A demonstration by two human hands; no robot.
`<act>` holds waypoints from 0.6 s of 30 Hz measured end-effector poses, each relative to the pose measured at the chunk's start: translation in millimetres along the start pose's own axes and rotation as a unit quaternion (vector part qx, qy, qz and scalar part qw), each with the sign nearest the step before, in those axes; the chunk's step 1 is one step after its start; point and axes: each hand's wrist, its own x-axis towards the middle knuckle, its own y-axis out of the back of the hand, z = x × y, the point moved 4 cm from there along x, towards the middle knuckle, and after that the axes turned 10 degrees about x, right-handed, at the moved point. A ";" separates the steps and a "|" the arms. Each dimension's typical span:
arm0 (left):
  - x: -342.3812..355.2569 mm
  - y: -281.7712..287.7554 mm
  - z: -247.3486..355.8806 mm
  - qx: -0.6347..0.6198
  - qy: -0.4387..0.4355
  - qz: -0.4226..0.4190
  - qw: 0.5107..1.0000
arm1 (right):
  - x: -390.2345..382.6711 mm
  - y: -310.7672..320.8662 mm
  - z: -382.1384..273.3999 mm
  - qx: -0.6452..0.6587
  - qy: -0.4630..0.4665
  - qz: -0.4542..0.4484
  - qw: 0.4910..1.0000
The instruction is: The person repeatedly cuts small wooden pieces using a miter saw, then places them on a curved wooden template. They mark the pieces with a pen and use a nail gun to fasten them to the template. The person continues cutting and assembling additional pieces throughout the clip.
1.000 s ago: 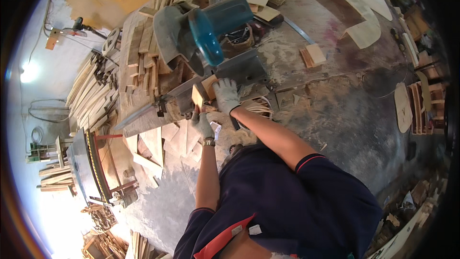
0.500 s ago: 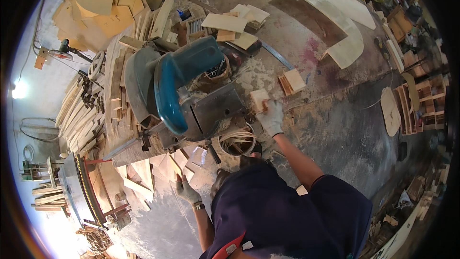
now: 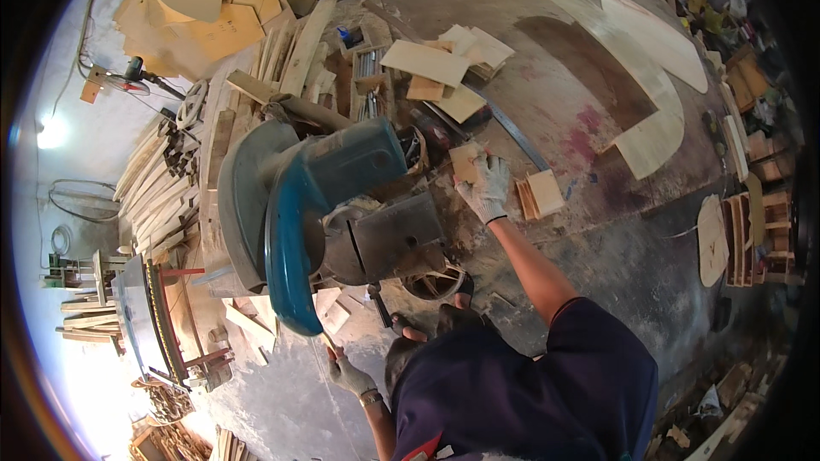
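- Well, our right hand (image 3: pixel 485 192), in a pale glove, has its fingers partly spread over the near right side of a small wooden block (image 3: pixel 465 161); we cannot tell whether they clamp it or merely touch it.
- Our left hand (image 3: pixel 348 376), also gloved, is closed in a pinch on a slim wooden piece (image 3: pixel 327 340) that we see nearly edge-on, just below the lower end of the saw (image 3: pixel 342 162).
- Both pieces look light, dry and stiff to us: we expect no bending and little weight, so a modest pinch should do.
- We would take the block by two opposite edges, thumb against fingers, and the slim piece across its thickness; knit gloves should grip bare wood well, though dust could make it slide and raw corners might splinter.
- The block is on or just above the worktable (image 3: pixel 571 158), right of the saw and just left of some stacked wooden pieces (image 3: pixel 541 195).
- Farther out, we see a steel ruler (image 3: pixel 515 131) lying aslant, loose flat boards (image 3: pixel 424 62) beyond the block, and a large curved panel (image 3: pixel 653 145) toward the right.
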 end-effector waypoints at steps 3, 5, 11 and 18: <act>-10.0 4.6 -0.9 0.030 0.024 0.014 0.999 | 50.3 -15.0 -7.6 0.105 -0.005 0.029 0.994; -16.1 7.6 -0.8 0.039 0.034 0.033 0.998 | 102.1 -37.6 -5.3 0.196 -0.066 0.028 0.978; -35.0 18.6 2.2 0.079 0.013 0.065 0.995 | 217.7 -113.0 15.7 0.284 -0.370 -0.125 0.876; -39.1 28.7 -1.4 0.050 0.043 0.080 0.995 | 235.3 -137.8 19.1 0.179 -0.404 -0.028 0.897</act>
